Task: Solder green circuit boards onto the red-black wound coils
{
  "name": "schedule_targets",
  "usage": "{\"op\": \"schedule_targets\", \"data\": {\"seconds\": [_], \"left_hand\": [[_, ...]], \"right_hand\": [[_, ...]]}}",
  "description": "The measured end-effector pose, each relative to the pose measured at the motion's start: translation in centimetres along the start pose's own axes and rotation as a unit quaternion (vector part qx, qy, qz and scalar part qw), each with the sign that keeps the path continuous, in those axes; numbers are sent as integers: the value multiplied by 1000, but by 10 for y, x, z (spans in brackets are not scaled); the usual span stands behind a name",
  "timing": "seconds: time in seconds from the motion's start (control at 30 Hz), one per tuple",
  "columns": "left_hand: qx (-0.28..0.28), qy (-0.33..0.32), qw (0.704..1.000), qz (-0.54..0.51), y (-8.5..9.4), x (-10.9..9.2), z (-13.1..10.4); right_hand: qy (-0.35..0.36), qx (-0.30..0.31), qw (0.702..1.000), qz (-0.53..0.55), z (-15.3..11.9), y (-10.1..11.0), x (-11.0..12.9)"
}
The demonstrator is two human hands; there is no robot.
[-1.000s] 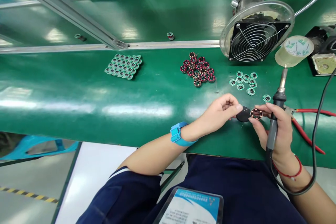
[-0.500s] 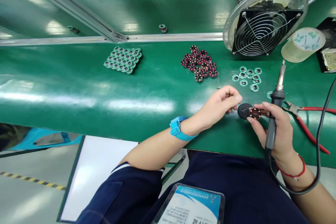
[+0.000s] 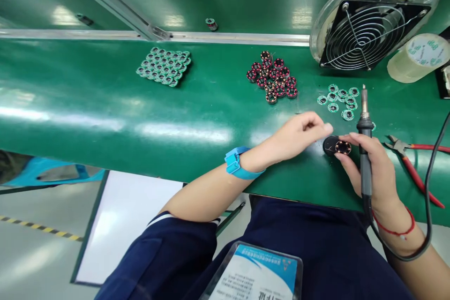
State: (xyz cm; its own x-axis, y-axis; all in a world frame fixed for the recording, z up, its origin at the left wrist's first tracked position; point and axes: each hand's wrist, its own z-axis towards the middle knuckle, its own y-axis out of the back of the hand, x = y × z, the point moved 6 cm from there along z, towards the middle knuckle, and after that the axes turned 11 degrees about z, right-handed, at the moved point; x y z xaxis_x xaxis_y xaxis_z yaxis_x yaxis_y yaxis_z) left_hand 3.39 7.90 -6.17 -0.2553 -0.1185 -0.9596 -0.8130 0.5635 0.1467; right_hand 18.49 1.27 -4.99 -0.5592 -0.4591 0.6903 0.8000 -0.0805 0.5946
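My right hand (image 3: 374,168) grips a soldering iron (image 3: 364,136) upright, tip pointing away, while its fingertips pinch a small round copper-wound coil (image 3: 342,147) onto a black round base (image 3: 331,146) on the green table (image 3: 176,103). My left hand (image 3: 297,135) rests just left of the base, fingertips touching its edge. A blue wrist strap (image 3: 236,166) circles my left wrist.
A pile of red-and-copper coils (image 3: 272,77) and a cluster of small green round boards (image 3: 339,100) lie beyond my hands. More green boards (image 3: 163,66) sit far left. A fume fan (image 3: 372,23), a tape roll (image 3: 415,58) and red-handled cutters (image 3: 413,159) stand at right.
The coil has been brought from beside the black base onto it. The camera has tilted, shifting the scene upward in view; both hands stay in about the same place.
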Motion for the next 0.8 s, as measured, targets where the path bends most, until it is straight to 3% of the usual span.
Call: {"op": "schedule_targets", "data": {"seconds": [0.1,0.2,0.37,0.47,0.57,0.67,0.8], "left_hand": [[61,-25,996,61,-13,3,-2],[27,-102,986,129,-10,-5,-5],[13,-277,917,285,0,-32,-14],[-88,-267,924,258,20,-36,-13],[-162,-230,933,224,34,-32,-9],[-138,-210,943,217,31,-25,-5],[-26,-199,946,253,10,-14,-3]], "right_hand": [[-4,-3,1000,20,-1,0,-2],[-1,7,999,33,-2,-1,-2],[-28,-17,996,78,-2,1,-2],[-61,-29,994,87,-1,-1,-7],[-76,9,995,63,1,-8,-14],[-62,45,997,13,1,-13,-17],[-49,45,998,5,0,-2,-15]]}}
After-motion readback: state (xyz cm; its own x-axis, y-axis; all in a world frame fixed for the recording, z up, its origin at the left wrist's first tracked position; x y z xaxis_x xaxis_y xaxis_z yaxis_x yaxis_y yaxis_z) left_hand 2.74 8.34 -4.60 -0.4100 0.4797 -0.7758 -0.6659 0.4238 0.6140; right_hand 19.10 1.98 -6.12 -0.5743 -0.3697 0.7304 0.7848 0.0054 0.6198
